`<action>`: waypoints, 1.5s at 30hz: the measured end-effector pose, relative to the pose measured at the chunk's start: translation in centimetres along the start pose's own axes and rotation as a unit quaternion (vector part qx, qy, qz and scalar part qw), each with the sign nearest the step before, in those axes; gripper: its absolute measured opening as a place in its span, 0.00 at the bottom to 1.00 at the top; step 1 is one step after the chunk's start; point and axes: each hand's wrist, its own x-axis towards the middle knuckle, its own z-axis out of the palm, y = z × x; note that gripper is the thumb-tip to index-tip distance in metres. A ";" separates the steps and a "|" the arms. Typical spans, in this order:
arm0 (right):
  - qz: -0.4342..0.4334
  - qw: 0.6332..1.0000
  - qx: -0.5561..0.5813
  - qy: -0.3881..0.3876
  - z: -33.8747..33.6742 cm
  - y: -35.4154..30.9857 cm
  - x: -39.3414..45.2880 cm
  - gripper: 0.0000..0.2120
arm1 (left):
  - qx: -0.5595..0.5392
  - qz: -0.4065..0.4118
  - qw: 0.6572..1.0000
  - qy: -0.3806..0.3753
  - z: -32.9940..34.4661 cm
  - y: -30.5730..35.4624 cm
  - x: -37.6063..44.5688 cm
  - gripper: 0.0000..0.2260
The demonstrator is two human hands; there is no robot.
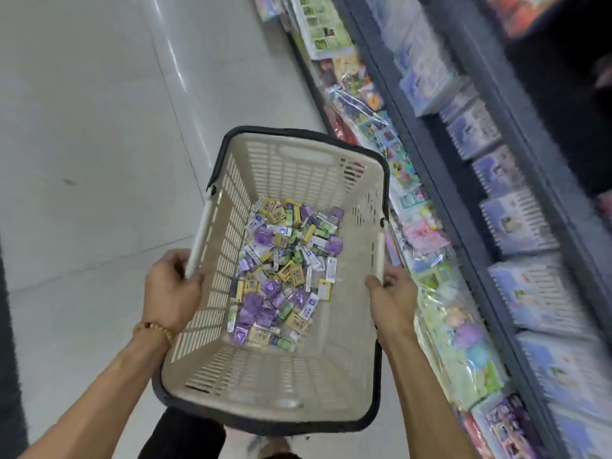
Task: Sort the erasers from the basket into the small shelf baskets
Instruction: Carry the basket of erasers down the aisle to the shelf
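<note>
Between both hands, above the floor (pixel 82 127), the basket (pixel 331 376) runs lengthwise away from the person, parallel to the shelf (pixel 463 180). Cream slatted walls, dark rim. Erasers (pixel 284 270) in purple, yellow and white wrappers cover its bottom. Left hand (pixel 172 289) and right hand (pixel 394 299) each curl around a side rim.

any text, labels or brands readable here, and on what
None can be read.
Eraser wrappers in the basket: print is there, too small and blurred.
Notebook covers on the shelf: lettering blurred.
Packets on the lower shelf: nothing legible.
</note>
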 end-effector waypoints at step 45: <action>-0.139 0.979 -0.077 -0.128 102.2 -107.0 63.4 0.05 | -0.089 -0.067 0.984 0.140 -39.5 55.1 133.0 0.05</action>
